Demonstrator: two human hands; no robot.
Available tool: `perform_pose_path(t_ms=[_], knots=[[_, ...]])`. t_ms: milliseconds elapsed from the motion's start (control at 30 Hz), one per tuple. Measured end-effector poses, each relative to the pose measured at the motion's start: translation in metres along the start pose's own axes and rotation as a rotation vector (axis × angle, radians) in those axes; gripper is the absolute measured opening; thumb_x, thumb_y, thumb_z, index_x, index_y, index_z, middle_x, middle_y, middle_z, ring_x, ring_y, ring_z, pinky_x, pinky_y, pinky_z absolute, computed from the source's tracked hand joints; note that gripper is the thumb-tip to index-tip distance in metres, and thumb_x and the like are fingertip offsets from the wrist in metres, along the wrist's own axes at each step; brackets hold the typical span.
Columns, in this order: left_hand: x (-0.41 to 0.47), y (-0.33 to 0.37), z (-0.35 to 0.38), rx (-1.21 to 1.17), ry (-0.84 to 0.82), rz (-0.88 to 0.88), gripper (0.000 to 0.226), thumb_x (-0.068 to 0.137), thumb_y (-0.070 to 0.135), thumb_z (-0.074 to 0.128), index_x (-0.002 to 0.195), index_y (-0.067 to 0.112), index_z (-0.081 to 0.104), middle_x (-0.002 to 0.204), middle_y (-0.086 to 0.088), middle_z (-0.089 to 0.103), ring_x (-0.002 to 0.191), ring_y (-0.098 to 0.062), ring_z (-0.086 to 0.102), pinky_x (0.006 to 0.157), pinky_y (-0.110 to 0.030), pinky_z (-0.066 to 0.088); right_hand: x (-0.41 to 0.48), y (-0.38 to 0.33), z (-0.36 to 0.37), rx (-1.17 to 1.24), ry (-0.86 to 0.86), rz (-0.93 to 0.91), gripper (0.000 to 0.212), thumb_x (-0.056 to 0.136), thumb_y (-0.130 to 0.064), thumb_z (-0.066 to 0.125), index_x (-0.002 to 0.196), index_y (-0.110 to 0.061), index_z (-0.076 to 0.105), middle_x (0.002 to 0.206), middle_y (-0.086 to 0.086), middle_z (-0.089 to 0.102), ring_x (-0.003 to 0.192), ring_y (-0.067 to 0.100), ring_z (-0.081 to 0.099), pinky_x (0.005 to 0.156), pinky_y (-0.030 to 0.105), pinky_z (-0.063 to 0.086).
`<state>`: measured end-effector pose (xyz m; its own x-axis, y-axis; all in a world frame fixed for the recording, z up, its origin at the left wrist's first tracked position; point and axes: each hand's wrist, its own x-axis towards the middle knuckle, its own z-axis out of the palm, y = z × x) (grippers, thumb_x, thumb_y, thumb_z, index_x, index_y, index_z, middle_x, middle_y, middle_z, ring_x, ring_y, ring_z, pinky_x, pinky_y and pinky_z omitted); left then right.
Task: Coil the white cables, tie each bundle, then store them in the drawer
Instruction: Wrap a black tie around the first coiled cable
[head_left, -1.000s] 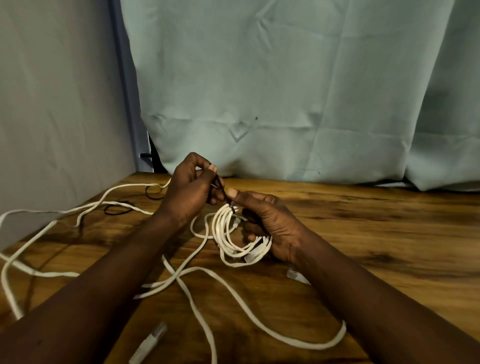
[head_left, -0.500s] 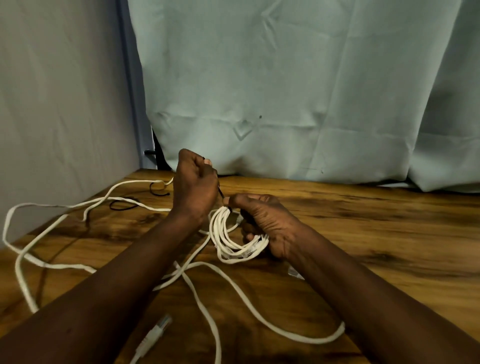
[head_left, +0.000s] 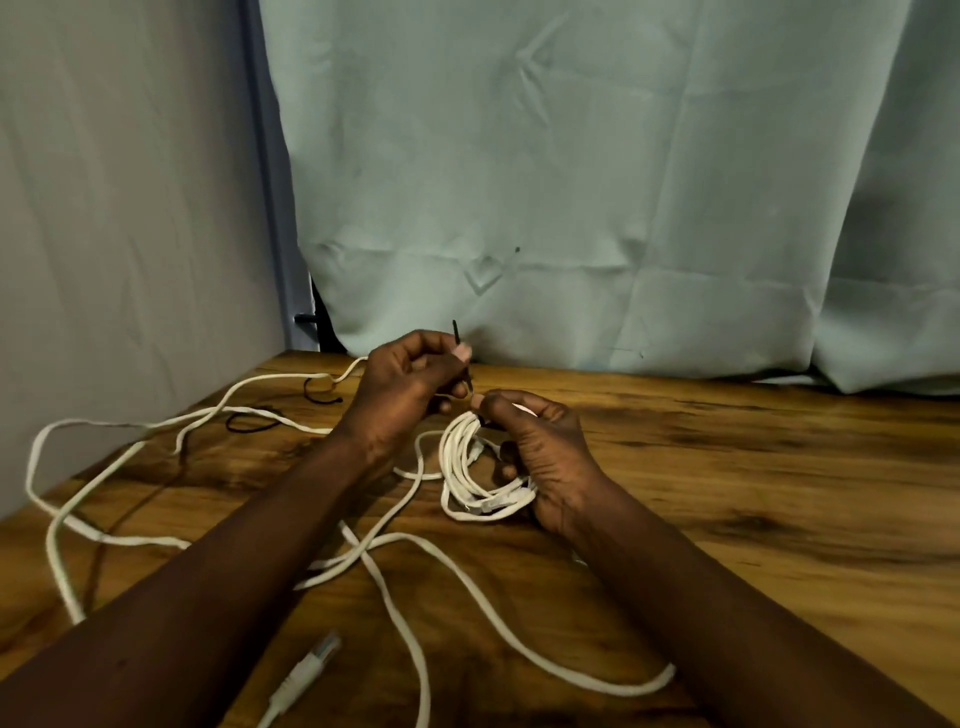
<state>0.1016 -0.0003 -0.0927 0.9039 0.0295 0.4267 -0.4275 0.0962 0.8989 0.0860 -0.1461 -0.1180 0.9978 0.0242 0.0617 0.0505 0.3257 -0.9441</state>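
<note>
Both hands work at one small bundle. The right hand (head_left: 540, 457) has its fingers curled round a coil of white cable (head_left: 457, 467), with thumb and forefinger meeting at the coil's top. The left hand (head_left: 402, 387) pinches a thin black tie (head_left: 455, 335) between thumb and fingertips; the tie's tip pokes up above the knuckles and its lower part runs down toward the top of the coil. The coil is held upright near the middle of the table, its lower loops close to the wood, though I cannot tell whether they touch it. Behind hangs a creased pale green curtain (head_left: 597, 182) that reaches down to the table's far edge, with a grey wall (head_left: 130, 208) to its left. The wooden table (head_left: 753, 493), dark in the grain, fills the lower half of the view. Loose white cable (head_left: 366, 556) sprawls over its left and near parts, looping from the far left corner, passing beneath both forearms and ending in a bend beside the right forearm. A plug (head_left: 311, 670) on one cable end lies near the front edge, between the forearms. Two other black ties (head_left: 254, 422) lie on the wood at the far left, beside the loose cable and left of the left hand. A smaller plug (head_left: 491, 503) shows among the coil's lower loops.
</note>
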Motion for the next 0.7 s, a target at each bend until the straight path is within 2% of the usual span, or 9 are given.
perform_pose_path(t_ms=[67, 200, 333, 467, 633, 700], knots=[[-0.002, -0.001, 0.001, 0.029, -0.027, 0.01, 0.005, 0.096, 0.007, 0.066, 0.097, 0.002, 0.064, 0.071, -0.003, 0.068, 0.06, -0.012, 0.061, 0.054, -0.022, 0.048, -0.002, -0.002, 0.001, 0.011, -0.016, -0.007, 0.01, 0.085, -0.008, 0.078, 0.093, -0.005, 0.074, 0.076, 0.008, 0.074, 0.034, 0.006, 0.046, 0.035, 0.016, 0.032], [-0.001, -0.007, -0.001, 0.151, 0.026, 0.073, 0.013, 0.099, 0.007, 0.062, 0.091, -0.003, 0.059, 0.07, -0.01, 0.067, 0.06, -0.018, 0.062, 0.057, -0.029, 0.053, -0.003, -0.003, 0.001, -0.015, -0.051, -0.02, 0.008, 0.083, -0.009, 0.08, 0.085, -0.007, 0.073, 0.087, 0.015, 0.074, 0.034, 0.007, 0.044, 0.036, 0.016, 0.031], [0.002, -0.012, 0.005, 0.255, 0.124, 0.157, 0.015, 0.098, 0.002, 0.061, 0.085, 0.001, 0.054, 0.063, -0.008, 0.062, 0.058, -0.016, 0.06, 0.059, -0.029, 0.053, -0.001, -0.001, 0.005, -0.005, -0.031, -0.029, 0.01, 0.083, -0.01, 0.08, 0.088, -0.004, 0.074, 0.08, 0.015, 0.068, 0.033, 0.009, 0.04, 0.036, 0.017, 0.032], [0.006, -0.014, 0.008, 0.257, 0.214, 0.187, 0.024, 0.096, 0.0, 0.064, 0.077, 0.009, 0.052, 0.061, -0.007, 0.06, 0.053, -0.013, 0.058, 0.055, -0.028, 0.05, 0.001, 0.001, 0.007, -0.002, -0.025, -0.039, 0.013, 0.082, -0.01, 0.079, 0.073, -0.013, 0.072, 0.073, 0.01, 0.068, 0.034, 0.011, 0.04, 0.037, 0.018, 0.032], [0.007, -0.022, 0.004, 0.261, 0.299, 0.149, 0.021, 0.092, 0.009, 0.071, 0.076, 0.014, 0.059, 0.062, -0.005, 0.066, 0.055, -0.015, 0.062, 0.061, -0.032, 0.051, -0.003, 0.005, 0.005, -0.035, -0.074, -0.104, 0.005, 0.083, -0.011, 0.081, 0.088, -0.012, 0.078, 0.08, 0.011, 0.074, 0.041, 0.008, 0.054, 0.042, 0.02, 0.042], [0.006, -0.021, 0.001, 0.201, 0.282, 0.096, 0.014, 0.091, 0.009, 0.073, 0.082, 0.012, 0.063, 0.064, -0.007, 0.068, 0.057, -0.015, 0.064, 0.062, -0.031, 0.053, -0.005, 0.006, 0.001, -0.078, -0.122, -0.16, 0.009, 0.086, -0.007, 0.079, 0.094, -0.011, 0.08, 0.084, 0.011, 0.077, 0.051, 0.011, 0.062, 0.051, 0.023, 0.051]])
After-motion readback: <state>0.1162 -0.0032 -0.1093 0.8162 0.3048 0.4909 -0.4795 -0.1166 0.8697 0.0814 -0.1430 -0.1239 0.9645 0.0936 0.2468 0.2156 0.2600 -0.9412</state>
